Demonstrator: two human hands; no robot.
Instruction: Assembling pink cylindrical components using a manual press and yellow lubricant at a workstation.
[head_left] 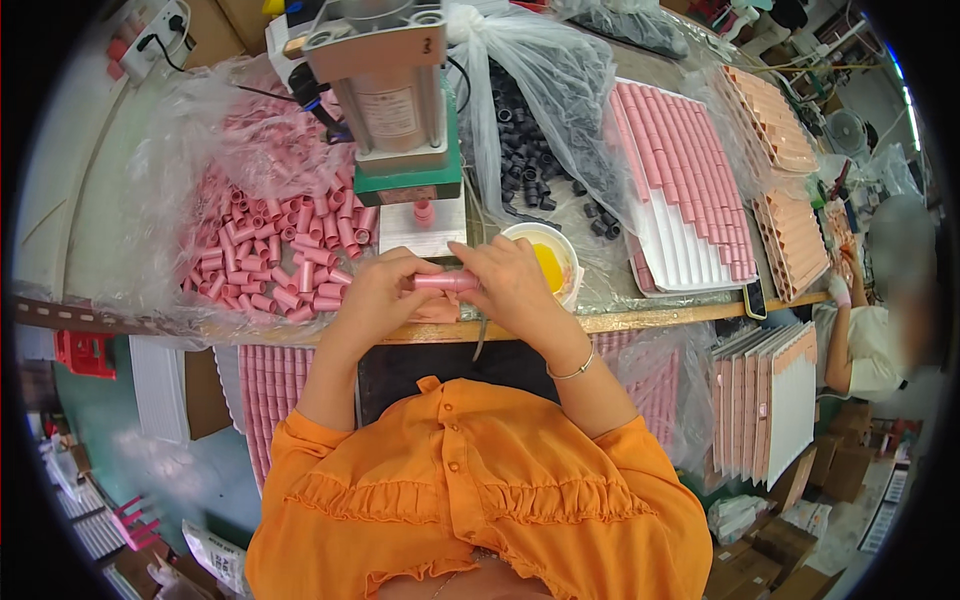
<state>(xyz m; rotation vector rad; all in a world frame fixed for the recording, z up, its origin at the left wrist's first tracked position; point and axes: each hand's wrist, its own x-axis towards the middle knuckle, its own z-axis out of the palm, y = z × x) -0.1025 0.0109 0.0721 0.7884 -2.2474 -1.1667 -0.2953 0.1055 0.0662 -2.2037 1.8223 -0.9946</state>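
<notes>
Pink tube lies gripped between the left hand and right hand, just below the press; fingers hide both its ends.

Glossy pink plastic tubes lie on crinkled clear plastic sheeting beside a matt metal press.

Press: a small metal press with a green base is placed at the back of the wooden bench.
Black parts: many black rings are kept in a clear plastic bag.
Bowl: a white bowl with yellow content is seen near the bench edge.
Trays: a white tray is filled with rows of pink tubes.
Co-worker: another person is seated at the right.
</notes>
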